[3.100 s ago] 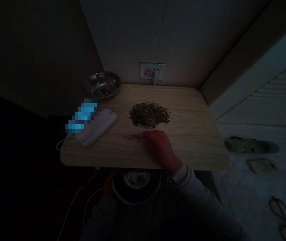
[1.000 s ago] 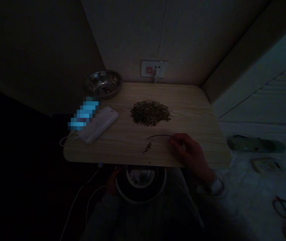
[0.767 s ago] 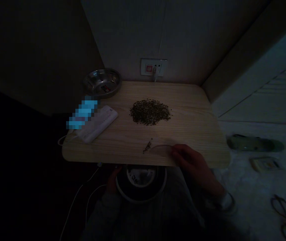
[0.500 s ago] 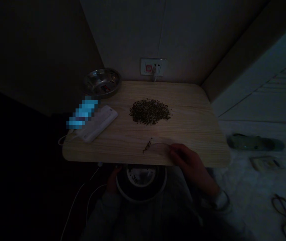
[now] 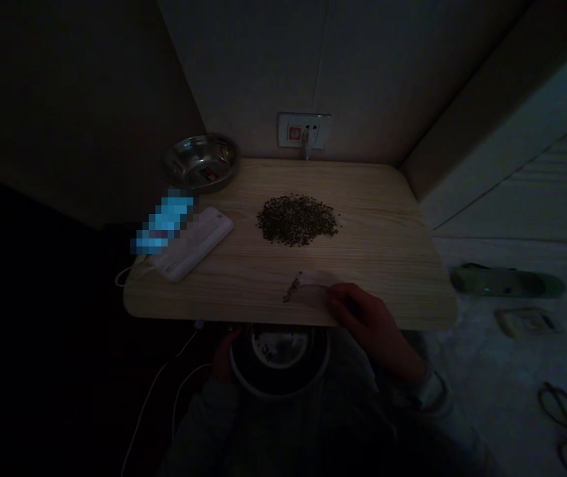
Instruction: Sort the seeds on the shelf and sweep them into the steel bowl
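Note:
My right hand (image 5: 363, 311) is closed in a pinch over the table's front edge. From its fingertips a thin, see-through flat piece (image 5: 310, 293) reaches left, its kind hard to tell in the dim light. Along its far end lies a short row of small dark grains (image 5: 291, 290). Further back on the wooden table (image 5: 373, 245) a pile of the same dark grains (image 5: 297, 220) is spread out. Below the front edge, my left hand (image 5: 222, 358) grips the left rim of a round metal bowl (image 5: 281, 381), with a few dark specks inside.
A steel bowl (image 5: 201, 162) stands at the back left. Before it are a white power strip (image 5: 197, 245) and a lit, blurred screen (image 5: 164, 222). A wall socket (image 5: 305, 131) is behind the table. On the right lie a green pouch-like thing (image 5: 507, 281) and glasses (image 5: 562, 407).
My right hand has shifted slightly left with the see-through piece. The grains, the bowl and my left hand look nearly unchanged.

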Demonstrator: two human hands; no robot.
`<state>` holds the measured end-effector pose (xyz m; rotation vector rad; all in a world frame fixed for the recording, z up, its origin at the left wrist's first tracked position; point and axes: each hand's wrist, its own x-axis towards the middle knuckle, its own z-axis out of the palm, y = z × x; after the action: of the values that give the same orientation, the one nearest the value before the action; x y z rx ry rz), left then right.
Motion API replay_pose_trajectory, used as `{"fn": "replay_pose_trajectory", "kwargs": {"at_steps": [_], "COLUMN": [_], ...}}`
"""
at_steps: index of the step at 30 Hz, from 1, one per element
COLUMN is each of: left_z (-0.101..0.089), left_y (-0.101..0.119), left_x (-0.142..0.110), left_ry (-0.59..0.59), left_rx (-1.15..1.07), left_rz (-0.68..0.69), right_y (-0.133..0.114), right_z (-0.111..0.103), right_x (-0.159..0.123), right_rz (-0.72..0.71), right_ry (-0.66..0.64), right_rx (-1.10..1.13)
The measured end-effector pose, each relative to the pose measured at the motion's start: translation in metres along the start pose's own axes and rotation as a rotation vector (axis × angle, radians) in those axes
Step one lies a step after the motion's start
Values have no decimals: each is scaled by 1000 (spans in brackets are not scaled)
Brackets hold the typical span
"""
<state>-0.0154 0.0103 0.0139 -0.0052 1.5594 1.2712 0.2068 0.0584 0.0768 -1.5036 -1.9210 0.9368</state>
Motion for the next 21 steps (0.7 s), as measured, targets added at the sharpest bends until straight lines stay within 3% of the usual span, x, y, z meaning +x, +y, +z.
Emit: {"fn": "replay_pose_trajectory", "kwargs": {"at_steps": [3, 15, 21], "left_z": [4, -4, 3], "left_y": [4, -2, -2], "left_x": [-4, 2, 3], "left_ry": [29, 12, 7], "left_rx": [59, 89, 6], "left_rz": [-57, 34, -95], "right_y": [0, -1, 1], "right_z": [0, 0, 2], "right_x": [0, 0, -1], "right_rz": [8, 15, -5], "right_ry": [10, 8, 17], "right_rx": [23, 19, 7]}}
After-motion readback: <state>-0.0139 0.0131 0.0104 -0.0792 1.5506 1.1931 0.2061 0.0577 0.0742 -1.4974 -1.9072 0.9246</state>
